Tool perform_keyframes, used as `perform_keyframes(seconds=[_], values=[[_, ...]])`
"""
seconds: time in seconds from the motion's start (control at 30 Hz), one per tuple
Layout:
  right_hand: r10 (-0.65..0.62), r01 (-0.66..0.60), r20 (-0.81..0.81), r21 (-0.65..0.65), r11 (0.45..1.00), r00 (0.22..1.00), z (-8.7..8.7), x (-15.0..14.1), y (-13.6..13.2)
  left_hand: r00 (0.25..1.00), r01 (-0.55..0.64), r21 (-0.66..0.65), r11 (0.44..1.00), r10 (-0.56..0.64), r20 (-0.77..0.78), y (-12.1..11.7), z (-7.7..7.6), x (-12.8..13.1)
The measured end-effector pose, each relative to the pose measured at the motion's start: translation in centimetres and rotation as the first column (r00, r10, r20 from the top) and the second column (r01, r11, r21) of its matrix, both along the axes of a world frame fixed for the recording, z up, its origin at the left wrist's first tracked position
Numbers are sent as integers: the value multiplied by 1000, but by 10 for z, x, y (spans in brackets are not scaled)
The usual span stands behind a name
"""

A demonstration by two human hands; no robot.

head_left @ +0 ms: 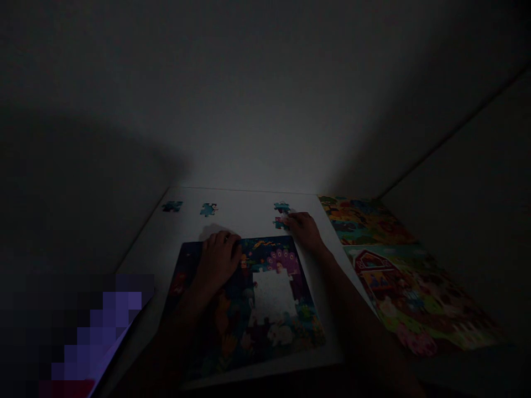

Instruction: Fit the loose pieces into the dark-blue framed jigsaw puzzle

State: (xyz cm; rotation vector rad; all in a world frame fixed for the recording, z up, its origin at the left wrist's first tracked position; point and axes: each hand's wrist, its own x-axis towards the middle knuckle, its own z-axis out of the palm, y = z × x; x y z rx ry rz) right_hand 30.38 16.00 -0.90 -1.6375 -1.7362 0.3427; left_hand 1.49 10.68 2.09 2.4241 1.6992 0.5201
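A jigsaw puzzle (232,331) with dark blue edges and colourful animals lies before me, with a pale gap (271,296) in its right half. Resting over its top edge, my left hand (220,257) has its fingers laid out and holds nothing. My right hand (306,229) reaches past the top right corner, fingertips pinched at a loose puzzle piece (279,223). Just above that lies another teal piece (281,207), partly behind the fingers. Farther left on the table are a dark teal piece (172,206) and a lighter blue piece (208,209).
The white table (244,213) meets a wall (249,138) at its far edge. On the right lie a farm picture (398,298) with a red barn and a second animal picture (360,218). The room is dim, and the lower left is pixelated.
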Motion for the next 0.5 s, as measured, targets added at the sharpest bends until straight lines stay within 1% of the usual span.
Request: perform_keyframes(seconds=[0.2,0.4,0.5], values=[[4,-4,48,5,1000,999,-2,1,0,1000,-19,-5,1000,19,8,-2,1,0],[-1,4,201,-16,1000,980,-5,1,-2,1000,-22,-23,999,22,14,-2,1,1],[4,3,232,-28,1000,973,-7,1,-2,999,-24,-4,1000,24,28,-2,-1,1]])
